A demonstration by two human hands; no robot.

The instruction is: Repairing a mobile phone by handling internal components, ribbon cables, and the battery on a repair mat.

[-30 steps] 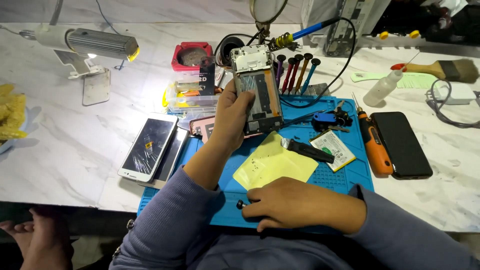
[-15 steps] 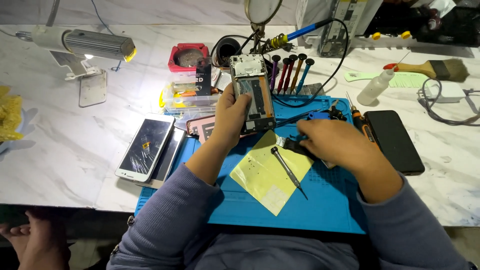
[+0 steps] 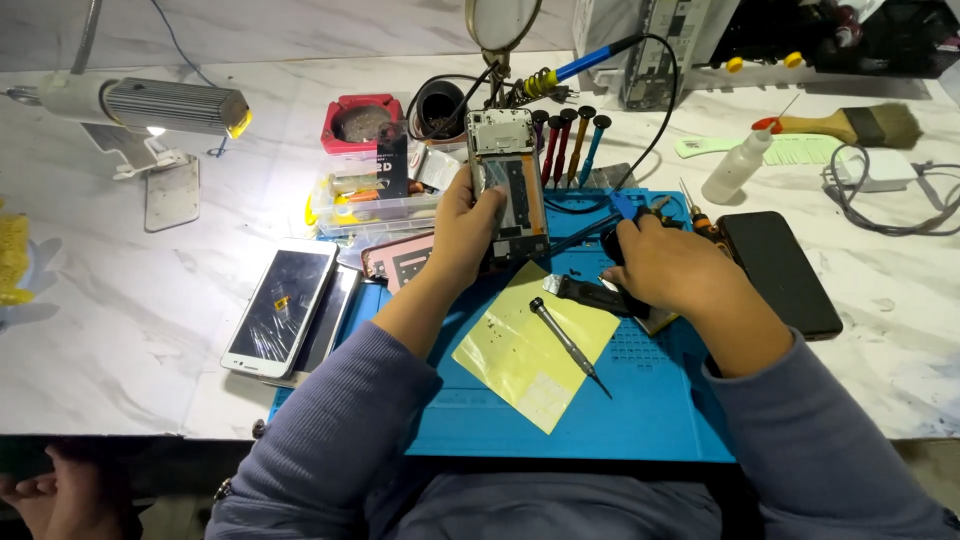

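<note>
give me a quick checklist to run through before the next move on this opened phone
1. Opened phone firmly held: ok, the left hand grips its lower edge, tilted up.
2. Right hand has a tool: cannot tell, it rests over dark tools at the mat's upper right; grip hidden.
3. Screwdriver within reach: ok, it lies free on the yellow sheet.
4. Work surface protected: ok, blue mat under the work.
5. Lighting: ok, lamp is lit at left.
6. Loose screws accounted for: cannot tell, too small to see.
</note>
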